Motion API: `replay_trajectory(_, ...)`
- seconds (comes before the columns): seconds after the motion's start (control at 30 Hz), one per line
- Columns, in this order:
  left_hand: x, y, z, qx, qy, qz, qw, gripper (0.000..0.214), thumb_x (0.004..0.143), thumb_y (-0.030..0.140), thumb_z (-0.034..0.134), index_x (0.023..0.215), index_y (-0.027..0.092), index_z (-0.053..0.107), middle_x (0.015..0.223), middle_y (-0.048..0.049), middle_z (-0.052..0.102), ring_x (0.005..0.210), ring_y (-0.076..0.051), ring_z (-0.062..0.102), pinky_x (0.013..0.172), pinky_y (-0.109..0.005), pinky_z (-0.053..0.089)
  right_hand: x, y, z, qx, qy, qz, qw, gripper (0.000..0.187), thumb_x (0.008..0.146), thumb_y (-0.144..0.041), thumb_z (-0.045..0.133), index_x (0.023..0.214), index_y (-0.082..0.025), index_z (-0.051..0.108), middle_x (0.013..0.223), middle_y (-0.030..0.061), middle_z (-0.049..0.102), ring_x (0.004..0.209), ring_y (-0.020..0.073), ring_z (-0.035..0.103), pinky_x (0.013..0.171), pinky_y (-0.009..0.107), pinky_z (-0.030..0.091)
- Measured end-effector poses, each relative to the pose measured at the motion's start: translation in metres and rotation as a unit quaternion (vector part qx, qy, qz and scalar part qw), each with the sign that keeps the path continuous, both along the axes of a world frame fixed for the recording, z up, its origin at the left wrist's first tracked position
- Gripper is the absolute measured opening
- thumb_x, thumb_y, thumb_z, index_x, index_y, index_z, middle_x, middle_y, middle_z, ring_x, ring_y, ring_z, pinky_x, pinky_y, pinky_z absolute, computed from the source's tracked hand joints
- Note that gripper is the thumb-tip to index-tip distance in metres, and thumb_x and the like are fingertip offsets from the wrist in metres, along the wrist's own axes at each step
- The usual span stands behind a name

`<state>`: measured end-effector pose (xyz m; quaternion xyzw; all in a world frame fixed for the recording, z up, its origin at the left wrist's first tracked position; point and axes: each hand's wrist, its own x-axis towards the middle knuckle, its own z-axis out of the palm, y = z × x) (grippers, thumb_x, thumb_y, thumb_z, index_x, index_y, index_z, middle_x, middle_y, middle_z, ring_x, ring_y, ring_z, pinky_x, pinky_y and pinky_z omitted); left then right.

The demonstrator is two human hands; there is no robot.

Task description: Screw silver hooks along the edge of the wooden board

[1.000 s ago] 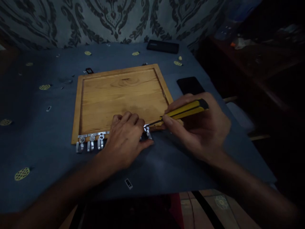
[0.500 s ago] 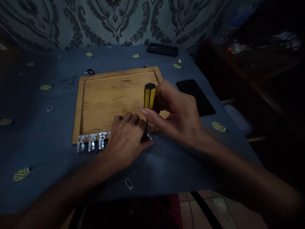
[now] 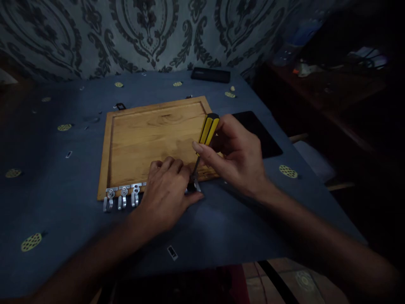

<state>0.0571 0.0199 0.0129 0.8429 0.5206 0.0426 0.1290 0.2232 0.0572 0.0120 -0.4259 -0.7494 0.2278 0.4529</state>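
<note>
A wooden board [image 3: 152,135] with a raised rim lies on a blue tablecloth [image 3: 53,202]. Along its near edge sit three silver metal hooks [image 3: 122,197]. My left hand [image 3: 166,194] rests palm down on the board's near edge, fingers curled over another metal hook [image 3: 193,187] that peeks out at its thumb side. My right hand [image 3: 237,154] is closed around a yellow and black screwdriver [image 3: 205,135], held nearly upright with its tip down at that hook.
A dark phone [image 3: 257,133] lies right of the board and another dark flat device [image 3: 210,74] near the patterned wall. Small metal pieces [image 3: 171,252] and yellow dotted discs [image 3: 31,242] are scattered on the cloth. The table edge is close in front.
My right hand swung the screwdriver from lying nearly flat to standing almost upright over the hook. The left hand stayed in place. The view tilted slightly.
</note>
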Motion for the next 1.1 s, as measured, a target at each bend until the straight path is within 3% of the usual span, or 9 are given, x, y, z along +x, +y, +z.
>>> replay_trajectory(0.37,-0.001,-0.001,-0.001,0.001,-0.004,-0.002,1.0,0.039,0.085,0.046,0.077,0.108,0.016,0.068,0.108,-0.0084,0.069,0.109,-0.032,0.059,0.091,-0.048,0.043,-0.001,0.014,-0.002,-0.043,0.052,0.034,0.997,0.031,0.09,-0.056,0.067,0.091,-0.027,0.056,0.082,0.0011,0.058,0.067,0.0178,0.057,0.053,0.033,0.05)
replay_trajectory(0.57,-0.001,0.0,-0.002,0.004,-0.007,-0.001,1.0,0.038,0.084,0.047,0.078,0.105,0.017,0.069,0.109,-0.0079,0.07,0.112,-0.033,0.057,0.09,-0.047,0.041,0.008,-0.002,0.01,-0.046,0.142,-0.015,0.989,0.034,0.084,-0.054,0.076,0.086,-0.028,0.055,0.076,-0.0015,0.057,0.057,0.015,0.054,0.048,0.031,0.046)
replay_trajectory(0.73,-0.001,0.0,-0.002,0.009,-0.005,-0.004,1.0,0.039,0.083,0.048,0.079,0.105,0.017,0.069,0.108,-0.0082,0.07,0.11,-0.032,0.058,0.088,-0.045,0.042,0.011,-0.011,0.004,-0.049,0.122,-0.033,0.991,0.033,0.084,-0.05,0.078,0.084,-0.028,0.054,0.075,-0.0017,0.058,0.059,0.0158,0.055,0.05,0.032,0.048)
replay_trajectory(0.93,-0.002,-0.001,-0.002,0.019,-0.009,-0.01,1.0,0.039,0.084,0.047,0.077,0.107,0.016,0.069,0.108,-0.0089,0.07,0.11,-0.032,0.059,0.089,-0.045,0.043,0.012,-0.009,-0.009,-0.028,0.059,-0.033,0.997,0.027,0.094,-0.053,0.063,0.098,-0.027,0.057,0.08,0.0007,0.06,0.064,0.0179,0.06,0.053,0.034,0.052)
replay_trajectory(1.1,-0.001,-0.001,-0.002,0.012,-0.007,-0.008,1.0,0.039,0.084,0.047,0.078,0.106,0.015,0.07,0.108,-0.0092,0.069,0.109,-0.033,0.059,0.089,-0.047,0.043,0.011,-0.009,-0.007,-0.056,0.103,-0.031,0.993,0.032,0.087,-0.052,0.074,0.09,-0.027,0.054,0.078,-0.0004,0.058,0.062,0.017,0.058,0.054,0.035,0.053)
